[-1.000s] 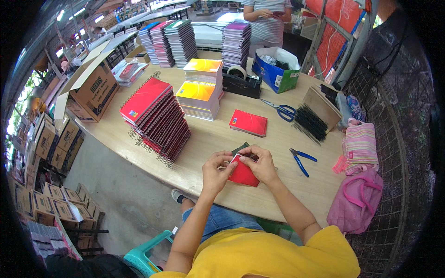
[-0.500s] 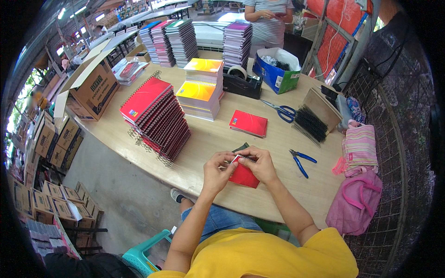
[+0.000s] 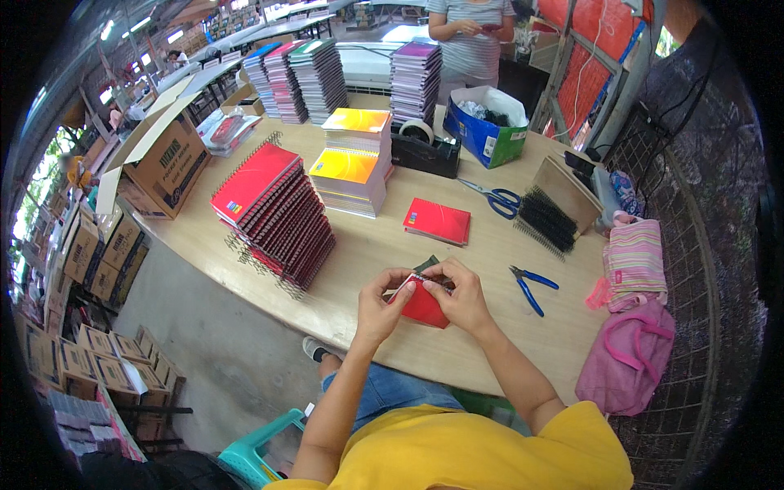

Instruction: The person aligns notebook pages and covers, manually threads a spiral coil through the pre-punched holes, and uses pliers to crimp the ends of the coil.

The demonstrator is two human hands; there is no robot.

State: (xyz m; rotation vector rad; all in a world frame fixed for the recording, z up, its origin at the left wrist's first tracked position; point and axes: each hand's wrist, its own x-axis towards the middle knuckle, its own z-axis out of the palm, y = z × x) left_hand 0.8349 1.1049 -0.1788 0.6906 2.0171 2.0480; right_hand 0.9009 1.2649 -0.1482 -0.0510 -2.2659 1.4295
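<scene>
Near the table's front edge, my left hand (image 3: 382, 305) and my right hand (image 3: 461, 297) both pinch a small red notebook (image 3: 425, 309) along its upper edge, where a row of binding holes or wire loops shows. Behind my fingertips a small dark green piece (image 3: 425, 263) sticks out, mostly hidden. Just beyond lies another red notebook (image 3: 438, 221), flat on the table. To the left stands a tall stack of red notebooks (image 3: 282, 204) with loose spiral wires jutting from its sides. Blue-handled pliers (image 3: 535, 281) rest right of my right hand.
Farther back are yellow notebooks (image 3: 349, 181), a black tape dispenser (image 3: 425, 153), scissors (image 3: 500, 200), a bundle of black wire spirals (image 3: 545, 220) and a blue-green box (image 3: 487, 135). Pink bags (image 3: 625, 356) line the right edge; an open carton (image 3: 167, 163) stands left. A person (image 3: 471, 41) stands behind.
My fingers have shifted slightly along the notebook's edge, and the notebook has tilted so more of its holed edge shows. The things on the table stay in place.
</scene>
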